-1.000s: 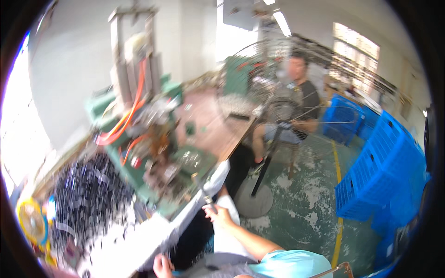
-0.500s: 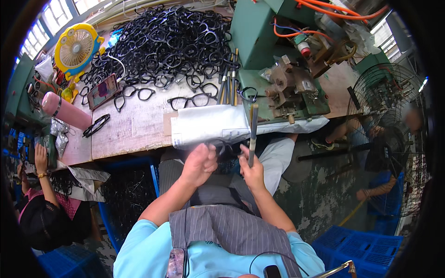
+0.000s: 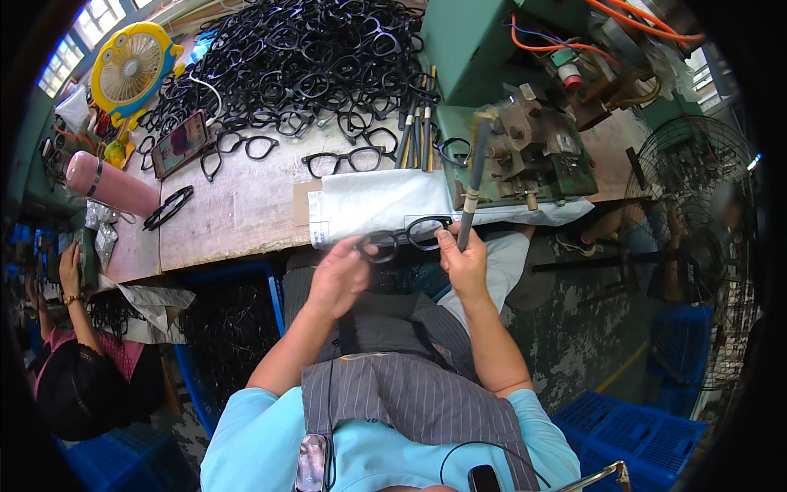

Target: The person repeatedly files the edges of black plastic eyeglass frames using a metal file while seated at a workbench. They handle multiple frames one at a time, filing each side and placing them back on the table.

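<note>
A black eyeglass frame (image 3: 402, 237) is stretched between my hands above my lap, just in front of the table edge. My left hand (image 3: 340, 277), slightly blurred, is closed on its left end. With thumb and fingers my right hand (image 3: 466, 264) pinches the right end of the frame. That same hand also grips a long, narrow dark stick (image 3: 473, 185) with pale bands, pointing up. Beyond the hands, a white sheet (image 3: 381, 201) covers the table's front edge. Another black frame (image 3: 344, 161) and several similar sticks (image 3: 416, 135) lie behind it.
A large heap of black frames (image 3: 287, 74) fills the table's back. A green machine (image 3: 463, 61) stands at right. A phone (image 3: 180, 146), a pink bottle (image 3: 115, 187) and a yellow fan (image 3: 131, 72) are at left. A co-worker's hand (image 3: 70, 266) shows far left; blue crates (image 3: 631, 435) sit lower right.
The eyeglass frame, dark and blurred between my hands before, has come up and forward and shows clearly. My right hand has moved up and right, with its stick tilting rightward.
</note>
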